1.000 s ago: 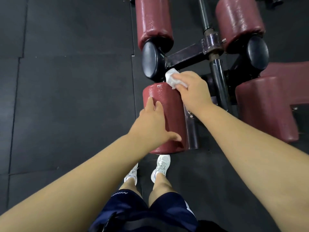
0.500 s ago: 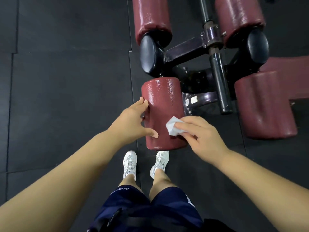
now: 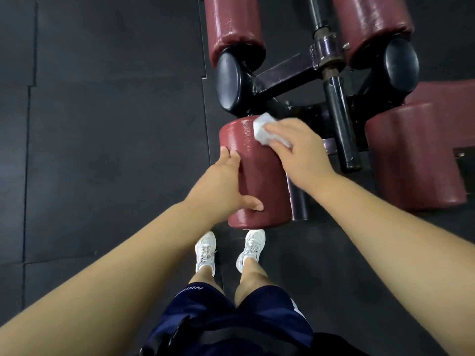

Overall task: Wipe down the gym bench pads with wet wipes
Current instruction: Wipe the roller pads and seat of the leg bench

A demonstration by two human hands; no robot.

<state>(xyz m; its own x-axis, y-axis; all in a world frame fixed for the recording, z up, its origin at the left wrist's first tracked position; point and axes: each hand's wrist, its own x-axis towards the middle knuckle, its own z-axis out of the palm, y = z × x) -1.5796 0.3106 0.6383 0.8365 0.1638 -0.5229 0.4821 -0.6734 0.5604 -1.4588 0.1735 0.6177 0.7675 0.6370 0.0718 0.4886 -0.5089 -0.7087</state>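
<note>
A dark red roller pad (image 3: 259, 181) of the gym bench lies just in front of me. My left hand (image 3: 223, 186) grips its left side, fingers along the side and thumb across the near top. My right hand (image 3: 298, 152) presses a folded white wet wipe (image 3: 263, 129) onto the pad's far right end; my fingers cover part of the wipe. Three more red roller pads show: far left (image 3: 234, 27), far right (image 3: 370, 24) and near right (image 3: 413, 158).
A black steel frame (image 3: 285, 73) with a vertical post (image 3: 339, 119) joins the rollers, with black end caps (image 3: 228, 83) on the far ones. Black rubber floor tiles (image 3: 102, 150) spread to the left. My white shoes (image 3: 205, 250) stand just below the near pad.
My right hand has slid the wipe from the pad's near end up to its far end. My left hand has stayed gripping the pad's left side.
</note>
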